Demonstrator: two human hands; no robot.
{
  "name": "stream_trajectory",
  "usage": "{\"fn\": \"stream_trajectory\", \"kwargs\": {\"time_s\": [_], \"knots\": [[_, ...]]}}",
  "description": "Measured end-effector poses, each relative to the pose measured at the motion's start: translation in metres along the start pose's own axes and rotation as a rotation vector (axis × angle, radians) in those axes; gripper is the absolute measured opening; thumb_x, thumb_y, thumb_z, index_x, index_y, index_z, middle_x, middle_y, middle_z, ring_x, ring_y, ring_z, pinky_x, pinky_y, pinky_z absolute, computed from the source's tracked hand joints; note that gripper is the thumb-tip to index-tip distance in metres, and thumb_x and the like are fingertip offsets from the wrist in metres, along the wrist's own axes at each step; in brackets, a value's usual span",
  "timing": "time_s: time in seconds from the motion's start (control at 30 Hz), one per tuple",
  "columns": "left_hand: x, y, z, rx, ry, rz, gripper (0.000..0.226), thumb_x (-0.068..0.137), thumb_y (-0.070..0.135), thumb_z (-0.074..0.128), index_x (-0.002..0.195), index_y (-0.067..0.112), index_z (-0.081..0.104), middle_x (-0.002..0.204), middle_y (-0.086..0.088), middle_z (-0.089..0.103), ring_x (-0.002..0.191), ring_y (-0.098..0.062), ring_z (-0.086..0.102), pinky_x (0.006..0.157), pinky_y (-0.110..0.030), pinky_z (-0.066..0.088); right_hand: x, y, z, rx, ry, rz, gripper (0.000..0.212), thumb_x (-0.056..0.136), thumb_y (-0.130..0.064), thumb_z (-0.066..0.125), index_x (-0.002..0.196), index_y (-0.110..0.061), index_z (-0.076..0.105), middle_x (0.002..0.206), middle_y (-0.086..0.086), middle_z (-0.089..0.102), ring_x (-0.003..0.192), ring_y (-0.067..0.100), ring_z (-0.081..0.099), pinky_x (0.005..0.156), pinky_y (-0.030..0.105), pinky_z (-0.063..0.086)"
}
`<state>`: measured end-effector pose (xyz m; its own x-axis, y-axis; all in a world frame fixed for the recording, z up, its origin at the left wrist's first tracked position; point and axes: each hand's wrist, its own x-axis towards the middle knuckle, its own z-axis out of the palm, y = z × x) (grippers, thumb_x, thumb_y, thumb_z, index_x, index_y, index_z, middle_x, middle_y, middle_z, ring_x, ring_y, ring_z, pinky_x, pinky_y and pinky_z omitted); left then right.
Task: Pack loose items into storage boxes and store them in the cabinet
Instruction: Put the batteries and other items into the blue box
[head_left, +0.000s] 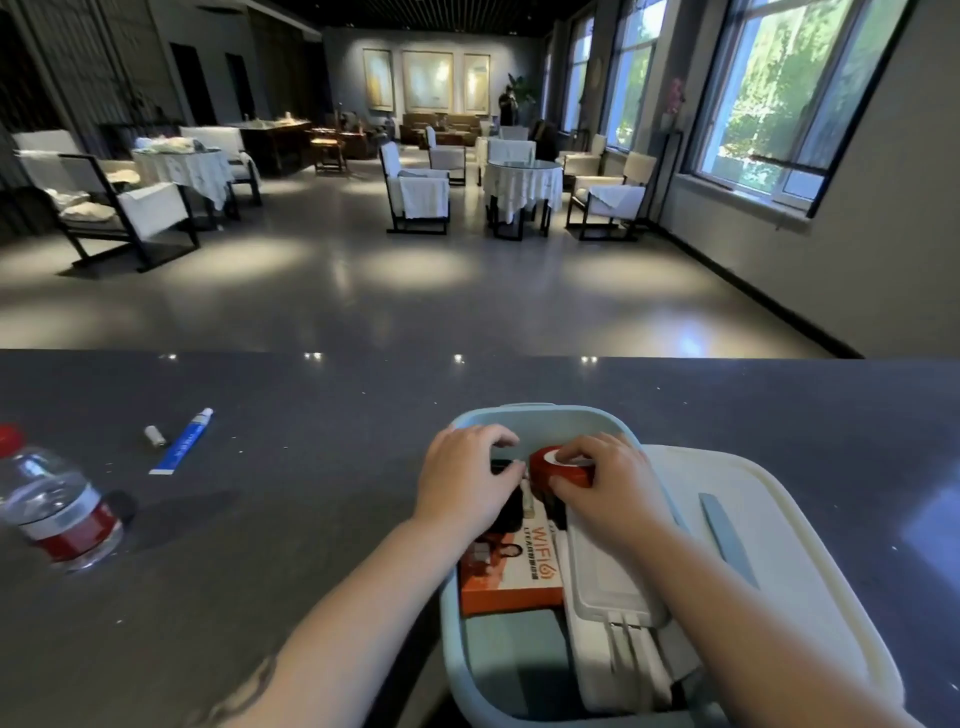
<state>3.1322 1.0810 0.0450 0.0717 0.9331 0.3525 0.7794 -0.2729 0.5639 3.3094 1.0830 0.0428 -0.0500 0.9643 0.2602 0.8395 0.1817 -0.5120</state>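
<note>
A light blue storage box (540, 415) stands open on the dark counter in front of me. Inside lie an orange WiFi carton (524, 582), a white flat device (608, 577) and a dark object under my left hand. My right hand (608, 483) grips a red roll of tape (545, 462) at the far end of the box. My left hand (467, 478) rests inside the box beside the roll, fingers curled on the dark object. The box's white lid (779, 530) with a blue handle lies against the box's right side.
On the counter to the left lie a blue-and-white tube (182, 441) and a small silver cylinder (155, 435). A water bottle with a red label (57, 514) lies at the far left. Beyond the counter edge is a lounge with chairs and tables.
</note>
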Motion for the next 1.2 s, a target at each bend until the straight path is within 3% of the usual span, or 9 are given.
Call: {"fn": "stream_trajectory", "kwargs": {"time_s": [0.07, 0.17, 0.33, 0.5, 0.63, 0.8, 0.9, 1.03, 1.2], "knots": [[-0.029, -0.019, -0.014, -0.249, 0.218, -0.086, 0.019, 0.084, 0.031, 0.064, 0.104, 0.033, 0.063, 0.105, 0.022, 0.061, 0.107, -0.003, 0.053, 0.098, -0.036, 0.043, -0.003, -0.009, -0.002, 0.014, 0.046, -0.034, 0.017, 0.080, -0.035, 0.070, 0.095, -0.030, 0.068, 0.104, -0.011, 0.064, 0.107, 0.014, 0.053, 0.097, 0.040, 0.042], [-0.067, -0.064, -0.037, -0.288, 0.421, -0.234, 0.017, 0.084, 0.022, 0.064, 0.098, 0.032, 0.064, 0.100, 0.025, 0.059, 0.103, -0.004, 0.056, 0.094, -0.039, 0.046, -0.008, -0.050, 0.005, 0.081, 0.097, -0.108, 0.017, 0.078, -0.027, 0.071, 0.094, -0.032, 0.068, 0.101, -0.013, 0.063, 0.107, 0.016, 0.053, 0.096, 0.043, 0.043], [-0.092, -0.132, -0.082, -0.331, 0.468, -0.476, 0.023, 0.083, 0.007, 0.065, 0.095, 0.026, 0.065, 0.101, 0.005, 0.065, 0.093, -0.016, 0.061, 0.078, -0.031, 0.047, -0.024, -0.152, 0.049, 0.196, -0.056, -0.329, 0.022, 0.074, -0.018, 0.074, 0.095, -0.024, 0.069, 0.099, -0.010, 0.065, 0.102, 0.016, 0.054, 0.093, 0.040, 0.043], [-0.146, -0.190, -0.121, -0.325, 0.495, -0.536, 0.033, 0.080, 0.001, 0.066, 0.087, 0.033, 0.064, 0.092, 0.010, 0.067, 0.086, 0.004, 0.061, 0.076, -0.010, 0.045, -0.022, -0.209, 0.096, 0.168, -0.198, -0.423, 0.022, 0.079, -0.025, 0.072, 0.100, -0.029, 0.068, 0.103, -0.018, 0.058, 0.110, 0.007, 0.050, 0.099, 0.030, 0.036], [-0.200, -0.256, -0.153, -0.322, 0.543, -0.712, 0.034, 0.079, -0.005, 0.065, 0.081, 0.029, 0.067, 0.087, 0.002, 0.071, 0.086, -0.011, 0.066, 0.082, -0.030, 0.050, -0.010, -0.245, 0.138, 0.144, -0.282, -0.380, 0.022, 0.082, -0.025, 0.071, 0.104, -0.027, 0.068, 0.106, -0.017, 0.059, 0.112, 0.008, 0.049, 0.100, 0.030, 0.036], [-0.199, -0.338, -0.221, -0.199, 0.631, -0.755, 0.035, 0.079, -0.006, 0.063, 0.080, 0.029, 0.064, 0.086, 0.001, 0.070, 0.085, -0.021, 0.066, 0.080, -0.032, 0.049, 0.012, -0.288, 0.203, 0.095, -0.379, -0.292, 0.023, 0.084, -0.025, 0.066, 0.107, -0.028, 0.066, 0.110, -0.010, 0.062, 0.112, 0.011, 0.050, 0.098, 0.030, 0.037], [-0.159, -0.382, -0.255, -0.155, 0.561, -0.664, 0.032, 0.080, -0.002, 0.064, 0.086, 0.029, 0.065, 0.089, 0.003, 0.069, 0.086, -0.019, 0.066, 0.081, -0.033, 0.050, 0.033, -0.315, 0.243, 0.049, -0.440, -0.211, 0.030, 0.084, -0.025, 0.063, 0.115, -0.026, 0.063, 0.115, -0.006, 0.063, 0.112, 0.014, 0.052, 0.096, 0.030, 0.041], [-0.092, -0.416, -0.265, -0.131, 0.349, -0.589, 0.023, 0.078, 0.008, 0.070, 0.093, 0.026, 0.067, 0.093, 0.005, 0.068, 0.087, -0.014, 0.063, 0.086, -0.037, 0.051, 0.068, -0.341, 0.284, 0.102, -0.470, -0.020, 0.033, 0.083, -0.021, 0.062, 0.116, -0.024, 0.058, 0.114, -0.007, 0.064, 0.106, 0.016, 0.059, 0.087, 0.030, 0.048], [-0.024, -0.433, -0.239, -0.063, 0.058, -0.507, 0.038, 0.075, 0.025, 0.075, 0.112, 0.024, 0.064, 0.112, 0.004, 0.062, 0.106, -0.016, 0.059, 0.095, -0.037, 0.046, 0.099, -0.361, 0.324, 0.077, -0.492, 0.178, 0.047, 0.085, -0.040, 0.064, 0.122, -0.017, 0.048, 0.119, 0.002, 0.060, 0.104, 0.022, 0.059, 0.081, 0.033, 0.047]]}}
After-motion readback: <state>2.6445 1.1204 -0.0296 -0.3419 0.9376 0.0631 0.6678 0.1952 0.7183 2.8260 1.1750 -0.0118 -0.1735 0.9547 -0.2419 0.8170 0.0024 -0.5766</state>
